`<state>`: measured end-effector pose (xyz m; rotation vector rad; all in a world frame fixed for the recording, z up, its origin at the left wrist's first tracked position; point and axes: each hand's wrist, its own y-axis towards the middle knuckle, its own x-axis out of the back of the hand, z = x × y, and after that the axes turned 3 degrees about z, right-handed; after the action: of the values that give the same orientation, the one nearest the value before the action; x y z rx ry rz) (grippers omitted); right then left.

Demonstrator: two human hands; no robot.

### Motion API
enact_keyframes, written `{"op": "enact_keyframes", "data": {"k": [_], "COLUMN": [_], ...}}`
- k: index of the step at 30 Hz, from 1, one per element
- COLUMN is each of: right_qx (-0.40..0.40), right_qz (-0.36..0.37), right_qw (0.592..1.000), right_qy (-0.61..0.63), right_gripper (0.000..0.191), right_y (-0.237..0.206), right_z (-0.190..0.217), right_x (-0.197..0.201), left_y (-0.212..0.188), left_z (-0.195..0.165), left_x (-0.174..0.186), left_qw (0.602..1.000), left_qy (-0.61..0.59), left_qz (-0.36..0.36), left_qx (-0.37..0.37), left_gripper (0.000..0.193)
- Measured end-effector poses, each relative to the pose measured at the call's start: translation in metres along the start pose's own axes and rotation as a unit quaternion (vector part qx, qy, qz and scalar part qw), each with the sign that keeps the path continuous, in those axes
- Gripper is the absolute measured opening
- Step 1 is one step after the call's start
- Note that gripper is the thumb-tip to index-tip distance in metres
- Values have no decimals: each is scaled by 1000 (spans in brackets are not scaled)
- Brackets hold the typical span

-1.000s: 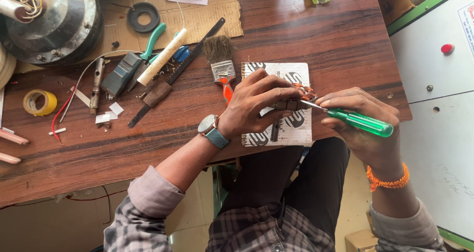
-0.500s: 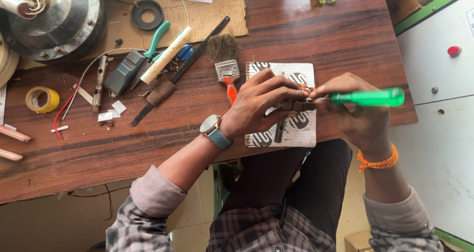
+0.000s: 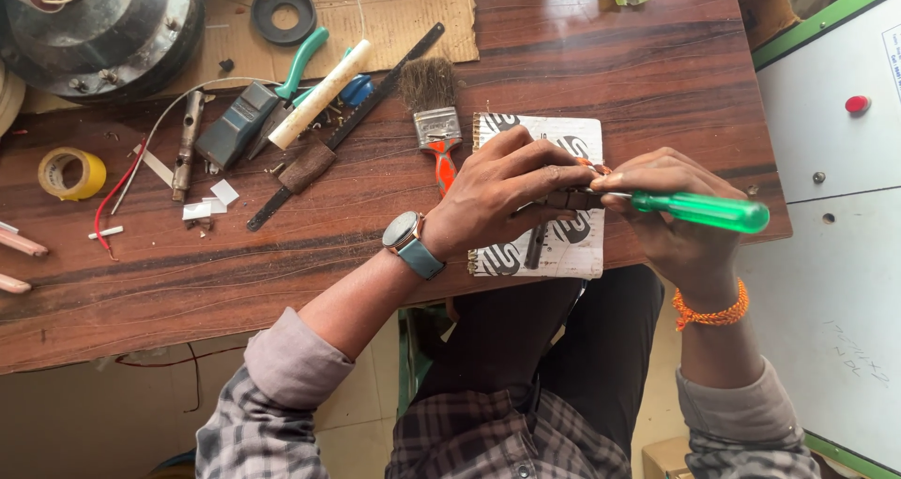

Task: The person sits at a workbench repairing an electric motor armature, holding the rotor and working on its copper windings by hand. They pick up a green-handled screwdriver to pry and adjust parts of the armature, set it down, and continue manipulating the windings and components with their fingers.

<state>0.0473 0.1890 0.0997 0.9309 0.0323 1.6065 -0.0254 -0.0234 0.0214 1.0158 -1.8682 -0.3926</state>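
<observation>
While both hands work over a white notebook (image 3: 572, 254) w/ black pattern near the front edge of the wooden surface (image 3: 282, 254), clutter sits to the left: orange-handled paintbrush (image 3: 434, 118) just beside the notebook, a long black saw blade (image 3: 375, 90), white tube (image 3: 319, 94), green-handled pliers (image 3: 305, 61), a dark grey tool (image 3: 235, 134), yellow tape roll (image 3: 68, 172), red wire (image 3: 113, 202), bits of white scrap. Black ring (image 3: 284, 12) lies on cardboard (image 3: 404, 24) at the back; big round metal housing (image 3: 103, 24) top-left, cut off by frame. White cabinet (image 3: 835, 160) w/ red button stands right of the surface. Small dark part (image 3: 568, 199) is mostly covered by fingers, can't make out what it is; a dark strip pokes out below it over the notebook. Left hand (image 3: 497, 197), watch on wrist, fingers curled tight, pinching the dark part above the notebook. Right hand (image 3: 676, 216) closed around green screwdriver (image 3: 699, 209), handle sticking out right, tip at the part.
</observation>
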Motion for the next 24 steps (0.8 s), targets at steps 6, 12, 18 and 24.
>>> {"op": "enact_keyframes", "data": {"k": [6, 12, 18, 24], "right_qx": [-78, -32, -20, -23], "right_qz": [-15, -41, -149, -145], "right_qw": [997, 999, 981, 973], "right_qy": [-12, 7, 121, 176], "right_gripper": [17, 18, 20, 22], "right_y": [4, -9, -33, -36], "right_z": [9, 5, -12, -29], "right_x": [-8, -9, -19, -26], "left_y": [0, 2, 1, 0], "left_z": [1, 0, 1, 2], "left_x": [2, 1, -2, -4], "left_qw": [1000, 1000, 1000, 1000], "left_qy": [-29, -5, 1, 7], "left_qz": [-3, -2, 6, -9], "left_qx": [4, -5, -3, -7], "left_gripper": [51, 50, 50, 50]}}
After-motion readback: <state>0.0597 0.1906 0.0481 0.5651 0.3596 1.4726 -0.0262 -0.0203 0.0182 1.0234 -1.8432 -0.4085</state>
